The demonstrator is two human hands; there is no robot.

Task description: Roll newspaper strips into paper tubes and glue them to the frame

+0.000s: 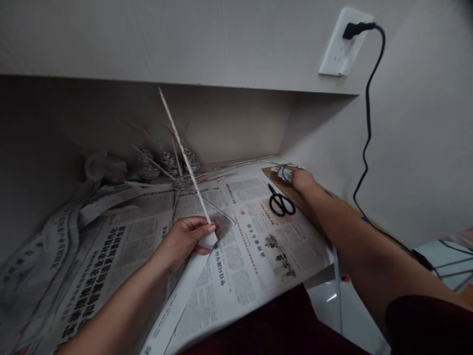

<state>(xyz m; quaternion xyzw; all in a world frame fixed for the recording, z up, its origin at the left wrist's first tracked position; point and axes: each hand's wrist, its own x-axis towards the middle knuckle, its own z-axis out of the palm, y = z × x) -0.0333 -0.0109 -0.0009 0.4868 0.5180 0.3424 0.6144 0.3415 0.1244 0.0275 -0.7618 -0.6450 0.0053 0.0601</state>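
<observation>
half-rolled stick [186,160] pinched in the left hand [185,237], strip [180,298] below looks unrolled; right hand [303,179] at the board [294,191], can't tell its grip

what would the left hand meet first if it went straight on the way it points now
Most likely the thin rolled-paper stick over the newspaper, just beyond the left hand; depth is unclear, so it might pass above it.

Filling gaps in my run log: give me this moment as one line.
left hand: pinching partly rolled paper strip | right hand: over brown board, grip unclear | scissors: on newspaper, beside board
</observation>
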